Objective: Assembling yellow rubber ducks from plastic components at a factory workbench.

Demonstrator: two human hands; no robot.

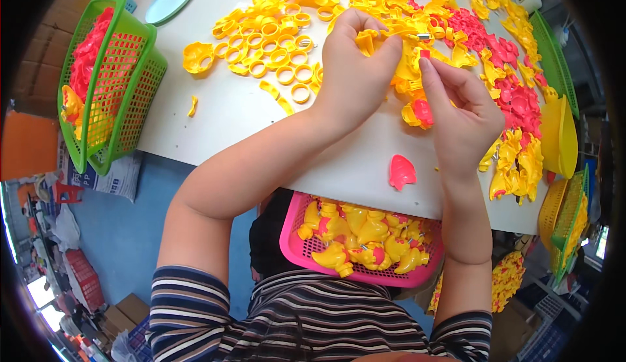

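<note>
My left hand is closed over the white table, pinching a yellow plastic part between thumb and fingers. A short metal pin shows just beyond my left thumb; whether it belongs to that part I cannot tell. My right hand is closed too, its thumb and forefinger pinching a small red piece. The two hands are apart, with a yellow and red part lying between them. Nearer to me, a pink-red, shell-shaped plastic piece lies alone on the table.
Yellow rings spread on the left; red parts and yellow parts are heaped right. Green baskets stand at the left edge, near a pale blue oval plate. Below the table edge, a pink basket holds yellow assembled pieces.
</note>
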